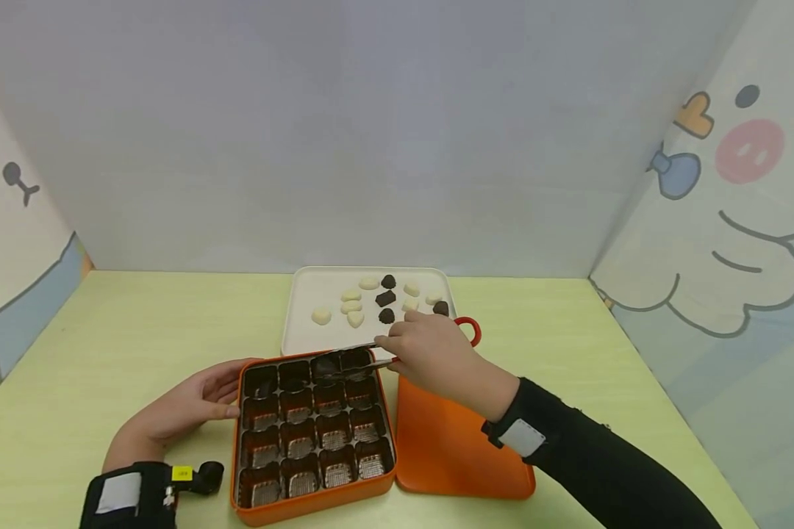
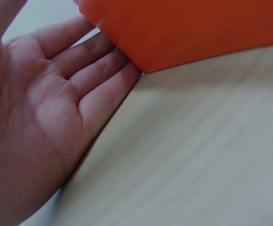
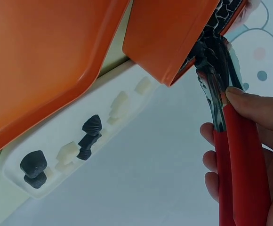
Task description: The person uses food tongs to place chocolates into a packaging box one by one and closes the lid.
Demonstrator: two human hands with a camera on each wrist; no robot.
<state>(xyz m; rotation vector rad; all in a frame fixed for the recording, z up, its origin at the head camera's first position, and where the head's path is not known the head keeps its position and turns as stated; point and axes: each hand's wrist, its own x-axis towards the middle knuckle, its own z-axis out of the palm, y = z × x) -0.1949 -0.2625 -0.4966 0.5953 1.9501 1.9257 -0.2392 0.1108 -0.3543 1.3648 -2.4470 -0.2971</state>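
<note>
An orange box (image 1: 314,499) with a dark divided insert (image 1: 298,441) stands before me. My left hand (image 1: 195,400) rests along its left side; in the left wrist view the straight fingers (image 2: 99,70) touch the orange wall. My right hand (image 1: 433,360) grips metal tongs (image 3: 237,155) with red handles, thumb on one side and fingers on the other. The tongs reach over the box's back right corner, their tips down at the back-row compartments. Dark shapes show in that row; I cannot tell whether the tips hold a dark chocolate.
Behind the box, a white tray (image 1: 298,330) carries several cream pieces (image 1: 320,316) and dark chocolates (image 1: 385,298). An orange lid (image 1: 463,448) lies right of the box, under the right forearm. Printed walls stand left and right, with a plain wall (image 1: 344,147) at the back.
</note>
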